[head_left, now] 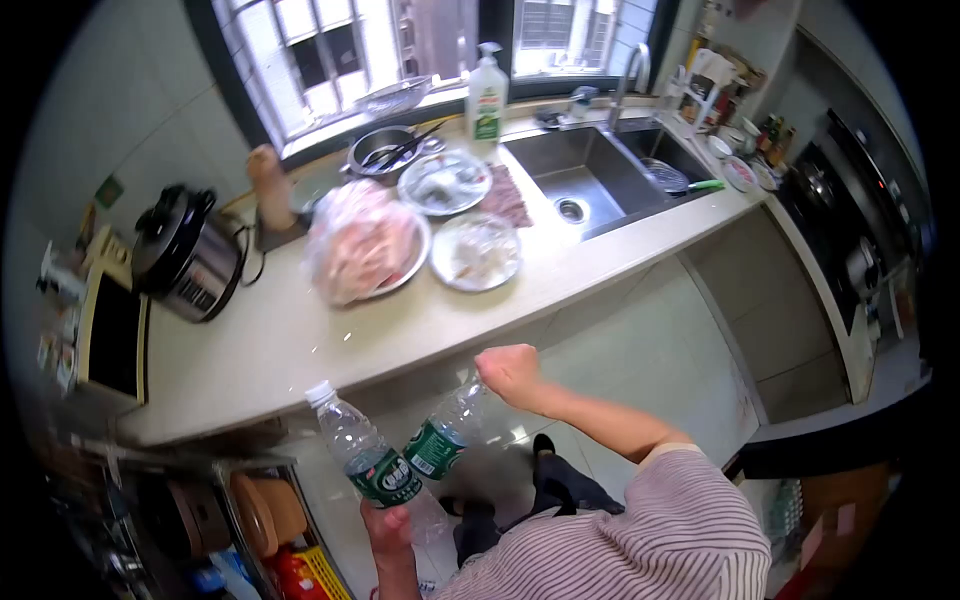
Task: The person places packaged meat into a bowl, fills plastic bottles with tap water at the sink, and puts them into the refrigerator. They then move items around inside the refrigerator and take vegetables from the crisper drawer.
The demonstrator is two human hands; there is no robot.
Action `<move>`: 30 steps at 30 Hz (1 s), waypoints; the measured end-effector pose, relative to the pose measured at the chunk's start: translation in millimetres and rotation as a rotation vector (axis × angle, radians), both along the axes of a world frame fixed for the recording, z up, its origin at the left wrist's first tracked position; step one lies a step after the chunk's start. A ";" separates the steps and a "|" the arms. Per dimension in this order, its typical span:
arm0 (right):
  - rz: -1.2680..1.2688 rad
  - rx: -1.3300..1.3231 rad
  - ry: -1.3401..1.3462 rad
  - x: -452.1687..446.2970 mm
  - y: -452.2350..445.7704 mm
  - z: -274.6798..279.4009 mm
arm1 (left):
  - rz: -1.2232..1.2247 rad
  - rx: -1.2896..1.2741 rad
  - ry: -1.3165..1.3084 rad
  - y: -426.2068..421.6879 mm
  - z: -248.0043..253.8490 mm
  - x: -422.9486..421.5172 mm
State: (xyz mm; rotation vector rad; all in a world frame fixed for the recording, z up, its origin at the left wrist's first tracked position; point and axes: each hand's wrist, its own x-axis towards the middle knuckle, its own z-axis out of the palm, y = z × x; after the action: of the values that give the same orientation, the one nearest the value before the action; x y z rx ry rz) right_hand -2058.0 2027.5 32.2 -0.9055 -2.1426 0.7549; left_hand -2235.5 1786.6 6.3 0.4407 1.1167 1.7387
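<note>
Two clear plastic bottles with green labels are in front of the counter. My left hand [388,525] is wrapped round the lower part of the left bottle [372,462], which has a white cap and leans to the left. The right bottle [440,440] hangs tilted beside it, its neck end up at my right hand [510,372], whose fingers are closed round it. Behind them on the counter [400,335] lie a plastic bag of pale pink meat [360,245] on a plate and a plate with clear plastic [476,251].
A pressure cooker [188,252] stands at the left end of the counter, beside a microwave [110,325]. A pot [380,152], a pump bottle [487,98] and a double sink [585,180] are along the window. The stove [825,225] is at the right.
</note>
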 end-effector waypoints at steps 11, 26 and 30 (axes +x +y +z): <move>-0.083 0.009 0.093 277.8 120.9 61.5 | -0.435 -0.047 -0.435 217.9 39.6 184.5; -0.362 -0.093 0.018 448.9 287.3 8.7 | -0.524 0.098 -0.493 421.4 4.1 251.8; -0.475 -0.131 -0.336 470.4 361.2 -69.8 | -0.531 0.268 -0.650 511.9 -38.0 269.6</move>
State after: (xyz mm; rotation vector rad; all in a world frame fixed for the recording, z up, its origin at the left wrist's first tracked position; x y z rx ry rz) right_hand -1587.6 2388.6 -37.6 -1.6336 -2.0400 0.5306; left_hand -1965.8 2298.5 -31.7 0.2640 0.2659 1.3951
